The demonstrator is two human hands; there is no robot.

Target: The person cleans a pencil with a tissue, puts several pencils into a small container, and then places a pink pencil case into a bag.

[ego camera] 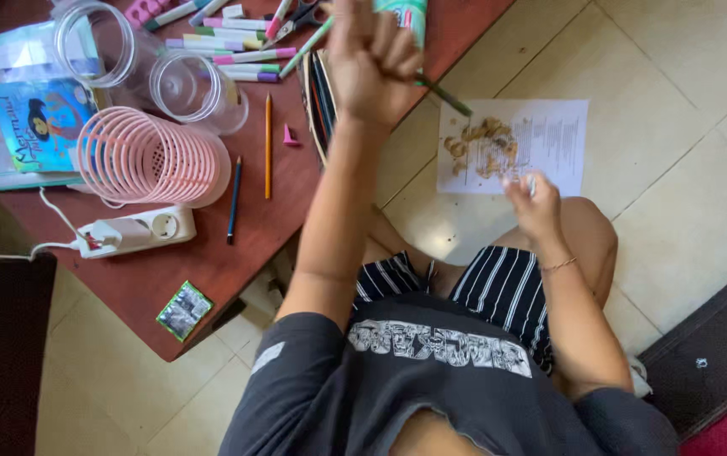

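My left hand point(372, 59) is raised over the edge of the reddish-brown table point(211, 270), closed in a fist around a green pencil point(449, 99) whose end sticks out to the right. My right hand point(534, 205) hovers low above my knee, at the near edge of a printed paper sheet point(553, 135) lying on the tiled floor. A heap of tan pencil shavings point(481, 143) sits on that sheet. The right fingers are bent and blurred, with something small and pale at the fingertips; whether they grip it I cannot tell.
On the table lie an orange pencil point(268, 143), a dark blue pencil point(234, 198), pastel markers point(236, 51), scissors point(300, 17), two clear jars point(194, 89), a pink ribbed holder point(148, 156), a white power strip point(135, 230), a picture book point(34, 118) and a green packet point(184, 310). A dark rug point(710, 355) lies right.
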